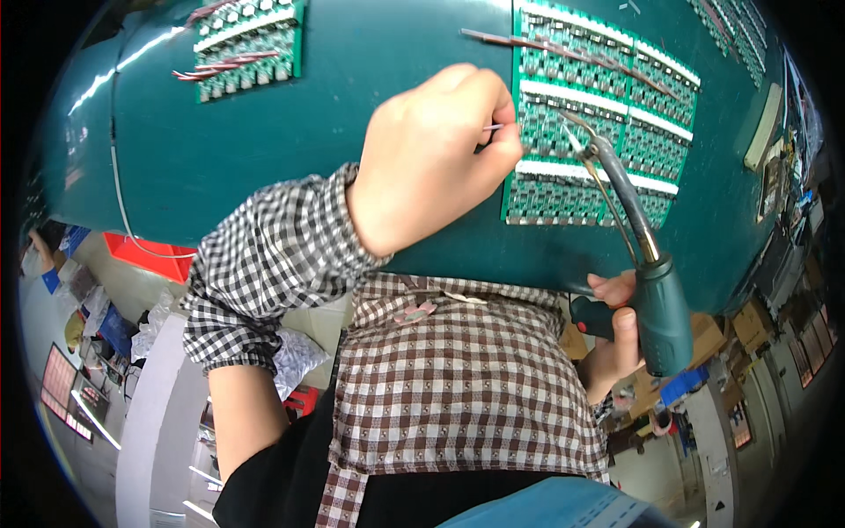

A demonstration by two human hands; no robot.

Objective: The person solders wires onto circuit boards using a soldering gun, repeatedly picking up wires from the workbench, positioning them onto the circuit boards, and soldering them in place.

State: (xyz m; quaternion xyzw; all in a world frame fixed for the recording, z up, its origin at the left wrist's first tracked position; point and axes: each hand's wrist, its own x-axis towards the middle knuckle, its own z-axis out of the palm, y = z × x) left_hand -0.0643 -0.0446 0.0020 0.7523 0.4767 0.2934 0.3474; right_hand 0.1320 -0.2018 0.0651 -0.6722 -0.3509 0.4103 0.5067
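My left hand (436, 158) is closed in a pinch on a thin wire (493, 128), of which only a short pinkish-purple piece shows. It is beside the left edge of a green circuit board panel (656, 145) with rows of small components and white strips. My right hand (616, 330) grips the dark green handle of a soldering gun (664, 308). The gun's metal barrel reaches up over the panel, with a thin tube alongside it. Its tip is over the panel's middle; whether it touches cannot be told. Several dark reddish wires (563, 50) lie across the panel's upper part.
On the green tabletop (343, 53), a smaller circuit board panel (251, 53) at upper left carries several reddish wires. More boards (735, 35) lie at far upper right. A white cable (116, 176) hangs over the left edge near a red bin (150, 257).
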